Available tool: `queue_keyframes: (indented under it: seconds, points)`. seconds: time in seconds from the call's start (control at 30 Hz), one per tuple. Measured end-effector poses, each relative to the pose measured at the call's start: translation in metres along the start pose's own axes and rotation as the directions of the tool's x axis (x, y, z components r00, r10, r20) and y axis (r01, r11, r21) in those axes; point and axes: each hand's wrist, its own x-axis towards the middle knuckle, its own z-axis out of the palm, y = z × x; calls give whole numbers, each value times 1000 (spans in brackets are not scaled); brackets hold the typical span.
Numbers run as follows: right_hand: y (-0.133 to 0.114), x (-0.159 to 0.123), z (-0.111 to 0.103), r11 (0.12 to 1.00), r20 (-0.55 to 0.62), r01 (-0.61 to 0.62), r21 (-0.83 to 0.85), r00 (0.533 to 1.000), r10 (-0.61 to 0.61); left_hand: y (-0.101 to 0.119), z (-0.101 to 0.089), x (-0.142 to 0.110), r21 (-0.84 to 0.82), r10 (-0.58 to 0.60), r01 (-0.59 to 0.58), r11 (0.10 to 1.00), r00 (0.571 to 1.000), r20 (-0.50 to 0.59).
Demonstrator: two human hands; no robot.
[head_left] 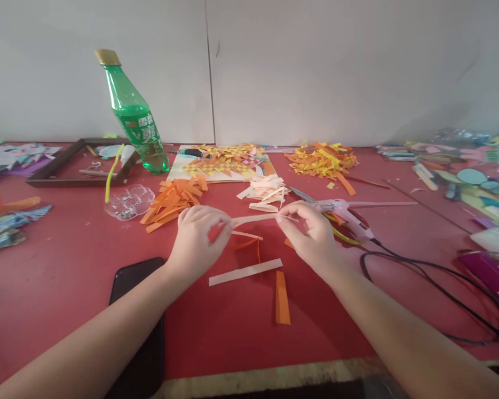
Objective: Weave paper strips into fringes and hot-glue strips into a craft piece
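Observation:
Stretched level between my two hands is a narrow pale paper strip [255, 218]. My left hand [200, 235] pinches its left end, and my right hand [310, 233] grips the other end between thumb and forefinger. Below them a second pale strip [245, 271] lies flat on the red table, with an orange paper piece [281, 297] beside it. A pile of pale folded strips [266, 191] sits just beyond my hands. To its left is a heap of orange strips [177, 200].
A pink glue gun [351, 218] with a looping black cord lies right of my hand, near scissors [303, 195]. A green bottle [139, 130] stands behind, left. A black phone [143, 343] lies under my left forearm. Yellow-orange paper pieces [322, 160] are piled at the back.

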Motion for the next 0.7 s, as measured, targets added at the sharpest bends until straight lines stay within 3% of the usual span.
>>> queue_keyframes:
  seconds: [0.07, 0.13, 0.33, 0.5, 0.6, 0.7]
  points:
    - [3, 3, 0, 997, -21, -41, -67, 999, 40, -4, 2, 0, 52, -125, 124, 991, 991, 36]
    - [4, 4, 1, 992, -26, -66, -111, 998, 63, -6, 5, -1, 129, -163, 152, 980, 984, 78]
    - [8, 1, 6, 944, 67, -9, -330, 997, 32, -1, 7, -7, 179, -6, -39, 983, 970, 244]
    - [20, -3, 8, 846, 80, 117, -520, 993, -88, -4, 8, -4, 146, -56, 18, 989, 964, 260]
    - [17, -2, 6, 838, 58, 162, -521, 986, -155, -7, 9, -2, 118, -74, 47, 992, 967, 244]
    - [5, -1, 3, 900, 84, 231, -369, 973, -215, -3, 7, -2, 72, 5, -19, 997, 982, 191]
